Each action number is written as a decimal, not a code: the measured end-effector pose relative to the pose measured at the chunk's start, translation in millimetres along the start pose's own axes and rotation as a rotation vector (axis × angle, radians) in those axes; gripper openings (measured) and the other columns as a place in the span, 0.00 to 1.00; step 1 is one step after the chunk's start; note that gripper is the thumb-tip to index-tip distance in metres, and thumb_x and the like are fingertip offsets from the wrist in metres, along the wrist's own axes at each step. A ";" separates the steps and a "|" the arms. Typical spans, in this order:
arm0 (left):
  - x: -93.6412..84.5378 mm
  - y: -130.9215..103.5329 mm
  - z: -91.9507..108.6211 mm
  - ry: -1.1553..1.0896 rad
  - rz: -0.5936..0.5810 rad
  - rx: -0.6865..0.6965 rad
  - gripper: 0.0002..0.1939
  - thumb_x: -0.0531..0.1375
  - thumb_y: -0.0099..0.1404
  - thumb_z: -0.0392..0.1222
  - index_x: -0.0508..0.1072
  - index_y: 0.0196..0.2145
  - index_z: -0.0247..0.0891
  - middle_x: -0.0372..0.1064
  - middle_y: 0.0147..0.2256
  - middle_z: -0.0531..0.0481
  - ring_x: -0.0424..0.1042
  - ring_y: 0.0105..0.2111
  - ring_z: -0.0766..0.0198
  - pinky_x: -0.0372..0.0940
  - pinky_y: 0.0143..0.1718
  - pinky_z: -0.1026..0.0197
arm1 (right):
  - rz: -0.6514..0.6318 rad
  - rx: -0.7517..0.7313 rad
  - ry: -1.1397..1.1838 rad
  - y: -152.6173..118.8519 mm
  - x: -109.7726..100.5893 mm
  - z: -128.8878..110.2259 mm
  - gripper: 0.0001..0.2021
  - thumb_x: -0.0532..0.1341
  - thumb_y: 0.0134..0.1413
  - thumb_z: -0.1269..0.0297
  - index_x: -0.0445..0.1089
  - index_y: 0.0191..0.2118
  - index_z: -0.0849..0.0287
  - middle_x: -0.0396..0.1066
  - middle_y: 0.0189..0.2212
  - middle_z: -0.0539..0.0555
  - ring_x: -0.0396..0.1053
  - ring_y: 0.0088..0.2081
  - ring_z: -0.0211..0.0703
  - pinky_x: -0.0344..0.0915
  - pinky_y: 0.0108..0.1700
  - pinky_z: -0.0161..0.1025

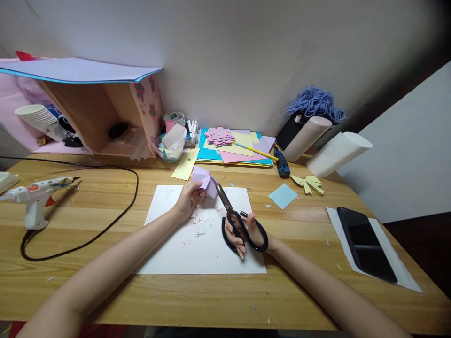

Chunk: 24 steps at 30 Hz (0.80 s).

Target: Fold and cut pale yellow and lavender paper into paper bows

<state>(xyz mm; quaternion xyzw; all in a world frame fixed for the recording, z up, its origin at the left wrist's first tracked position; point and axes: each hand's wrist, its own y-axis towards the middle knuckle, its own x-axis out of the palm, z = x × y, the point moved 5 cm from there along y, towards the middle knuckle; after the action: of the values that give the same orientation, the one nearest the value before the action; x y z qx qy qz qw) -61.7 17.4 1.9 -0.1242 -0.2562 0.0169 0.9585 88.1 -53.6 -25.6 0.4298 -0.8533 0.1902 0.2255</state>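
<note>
My left hand [189,201] pinches a folded piece of purple paper [210,188] above the top edge of a white sheet [169,253] marked with small coloured strokes. Black-handled scissors [230,210] are in my right hand [243,230], with fingers and thumb through the loops. The blades point up and left, and their tips are at the right edge of the purple paper. Whether they touch it cannot be made out. A light blue square of paper [283,196] lies to the right of the white sheet.
A glue gun [37,197] with a black cord lies at left, before an open box [146,112]. Coloured papers [207,152], a pink paper flower [219,136] and a blue cutter [282,163] are behind. A yellow bow [308,183] and phone [366,244] lie right.
</note>
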 end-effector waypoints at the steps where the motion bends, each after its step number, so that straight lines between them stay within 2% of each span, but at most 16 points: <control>1: -3.3 1.2 1.9 -0.013 0.023 0.006 0.10 0.61 0.46 0.42 0.68 0.26 0.35 0.65 0.20 0.53 0.62 0.19 0.69 0.59 0.22 0.65 | -0.040 -0.013 0.015 -0.9 1.0 -2.8 0.36 0.50 0.28 0.25 0.56 0.28 0.58 0.57 0.13 0.41 0.54 0.09 0.29 0.63 0.12 0.33; 3: -8.4 2.8 4.2 -0.011 0.008 -0.031 0.14 0.59 0.44 0.42 0.70 0.32 0.35 0.69 0.24 0.51 0.65 0.21 0.65 0.60 0.22 0.63 | -0.040 -0.092 0.038 -2.2 -0.6 -12.3 0.35 0.50 0.29 0.25 0.56 0.27 0.58 0.56 0.13 0.41 0.53 0.09 0.29 0.62 0.11 0.33; 4: -9.6 3.0 3.6 0.010 -0.039 -0.082 0.16 0.59 0.43 0.41 0.70 0.33 0.35 0.70 0.24 0.49 0.66 0.21 0.64 0.59 0.22 0.62 | 0.020 -0.166 0.038 -2.5 -4.0 -19.3 0.34 0.51 0.31 0.26 0.56 0.27 0.58 0.56 0.12 0.41 0.52 0.09 0.29 0.61 0.11 0.32; 6: -9.4 0.5 -1.1 0.073 -0.187 -0.231 0.16 0.58 0.42 0.42 0.71 0.31 0.33 0.69 0.22 0.47 0.64 0.19 0.63 0.57 0.20 0.62 | 0.246 -0.346 -0.018 -4.8 -14.4 -35.7 0.29 0.54 0.39 0.31 0.57 0.26 0.57 0.56 0.12 0.41 0.54 0.10 0.30 0.60 0.11 0.31; 8: -7.2 -5.9 -8.2 0.137 -0.336 -0.382 0.14 0.57 0.41 0.43 0.72 0.26 0.32 0.68 0.19 0.46 0.63 0.16 0.63 0.54 0.18 0.63 | 0.502 -0.473 -0.143 -9.1 -23.1 -49.7 0.22 0.60 0.46 0.42 0.57 0.25 0.58 0.60 0.14 0.44 0.58 0.12 0.31 0.61 0.14 0.30; 10: -4.6 -13.2 -14.2 0.196 -0.409 -0.481 0.11 0.58 0.40 0.41 0.72 0.23 0.32 0.68 0.19 0.45 0.63 0.16 0.64 0.53 0.19 0.63 | 0.676 -0.494 -0.230 -11.6 -27.3 -56.5 0.19 0.62 0.47 0.49 0.57 0.24 0.58 0.66 0.17 0.48 0.61 0.14 0.32 0.62 0.17 0.32; 11: -2.6 -16.8 -16.7 0.225 -0.424 -0.520 0.10 0.58 0.39 0.40 0.72 0.22 0.32 0.68 0.19 0.46 0.63 0.17 0.64 0.54 0.19 0.63 | 0.712 -0.472 -0.245 -11.3 -27.9 -57.1 0.19 0.63 0.46 0.50 0.57 0.25 0.58 0.68 0.20 0.49 0.61 0.14 0.32 0.63 0.18 0.33; 12: 0.3 -20.6 -18.7 0.251 -0.441 -0.556 0.09 0.59 0.39 0.39 0.72 0.22 0.33 0.69 0.20 0.46 0.64 0.18 0.64 0.54 0.20 0.64 | 0.713 -0.439 -0.244 -10.0 -27.6 -56.3 0.19 0.64 0.45 0.49 0.56 0.25 0.57 0.69 0.21 0.50 0.61 0.14 0.32 0.63 0.18 0.33; 14: 7.7 -27.9 -21.3 0.283 -0.495 -0.615 0.09 0.59 0.41 0.38 0.73 0.23 0.33 0.71 0.22 0.46 0.66 0.20 0.64 0.55 0.21 0.64 | 0.633 -0.367 -0.242 -5.7 -23.8 -52.4 0.22 0.66 0.39 0.47 0.56 0.26 0.57 0.70 0.22 0.49 0.62 0.14 0.33 0.62 0.16 0.33; 17: 16.1 -32.8 -21.5 0.285 -0.568 -0.642 0.12 0.60 0.44 0.39 0.75 0.28 0.32 0.73 0.27 0.45 0.68 0.23 0.63 0.58 0.24 0.64 | 0.530 -0.297 -0.280 -1.3 -17.7 -46.5 0.24 0.70 0.32 0.51 0.54 0.25 0.57 0.66 0.17 0.45 0.63 0.13 0.35 0.59 0.15 0.32; 19: 17.6 -30.2 -20.0 0.244 -0.578 -0.603 0.13 0.60 0.47 0.42 0.76 0.30 0.31 0.74 0.28 0.43 0.69 0.24 0.62 0.59 0.26 0.63 | 0.561 -0.307 -0.280 -1.5 -17.6 -45.1 0.23 0.71 0.32 0.55 0.55 0.25 0.57 0.63 0.15 0.42 0.63 0.13 0.34 0.60 0.16 0.32; 21: 17.8 -25.3 -17.5 0.162 -0.568 -0.520 0.17 0.59 0.51 0.49 0.76 0.32 0.32 0.74 0.29 0.42 0.70 0.26 0.60 0.61 0.28 0.62 | 0.646 -0.359 -0.205 -3.8 -20.1 -45.3 0.21 0.71 0.33 0.58 0.56 0.26 0.58 0.62 0.16 0.41 0.63 0.15 0.32 0.62 0.18 0.31; 24: 22.2 -22.6 -13.1 0.058 -0.620 -0.362 0.26 0.60 0.52 0.59 0.74 0.39 0.34 0.73 0.37 0.40 0.72 0.36 0.55 0.63 0.38 0.59 | 0.780 -0.423 0.000 -8.3 -25.0 -45.2 0.22 0.71 0.33 0.61 0.56 0.27 0.58 0.62 0.18 0.41 0.65 0.18 0.31 0.67 0.23 0.32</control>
<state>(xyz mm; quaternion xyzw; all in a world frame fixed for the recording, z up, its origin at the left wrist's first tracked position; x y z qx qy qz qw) -36.7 -5.4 7.4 -0.2090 -0.2532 -0.3237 0.8873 118.1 -18.5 -0.9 0.0202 -0.9719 0.0824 0.2196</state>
